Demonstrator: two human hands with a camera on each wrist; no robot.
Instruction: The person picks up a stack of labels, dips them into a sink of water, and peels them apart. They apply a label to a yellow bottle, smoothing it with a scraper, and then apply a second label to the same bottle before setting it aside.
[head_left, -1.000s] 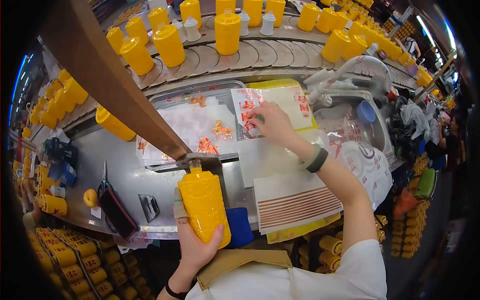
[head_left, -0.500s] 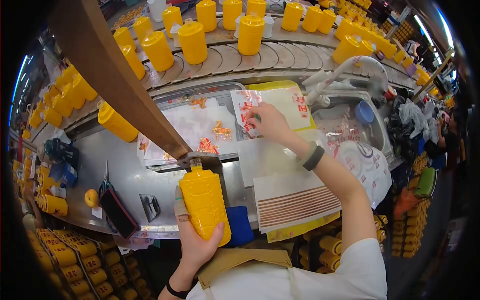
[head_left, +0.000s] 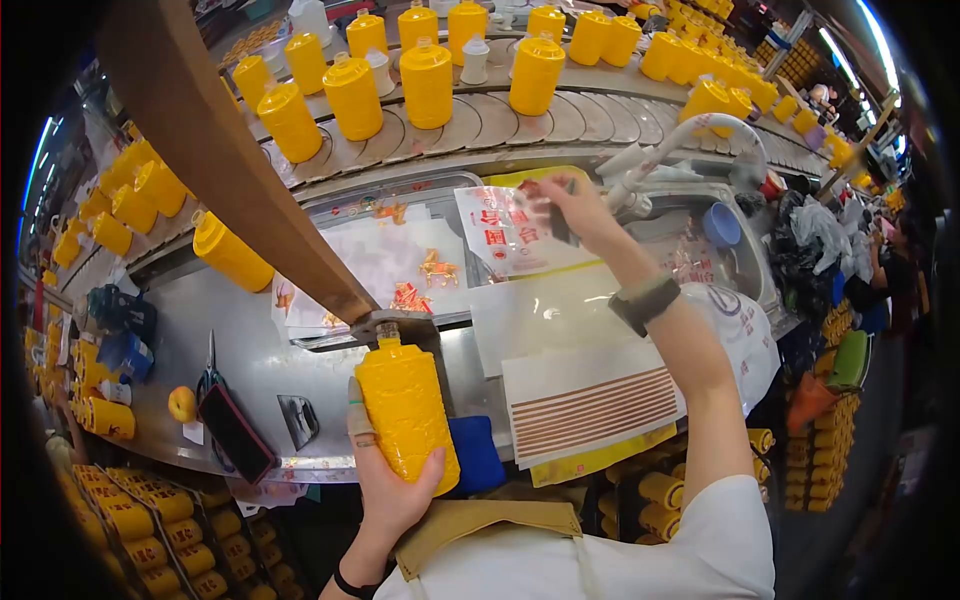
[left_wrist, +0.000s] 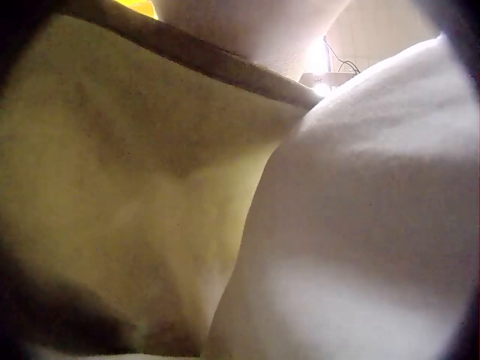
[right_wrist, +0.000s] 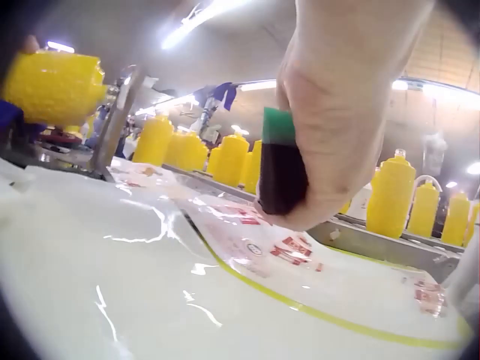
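My left hand grips the lower part of a yellow embossed bottle, which leans with its clear neck up by a wooden post. Over the decal sheet with red characters, my right hand is raised, slightly blurred. It holds a small dark flat piece with a green end, tucked against the palm. At its fingertips shows a small red decal. In the left wrist view, tan apron cloth and a white shirt fill most of the picture.
A wooden post crosses the left side. Behind runs a conveyor carrying yellow bottles. A tray holds papers and gold decals. To the right are a striped sheet and a sink; a phone lies left.
My right hand has lifted from the decal sheet and moved up and right, with a red piece now at its fingertips. Conveyor bottles have shifted right. The left hand still grips the bottle.
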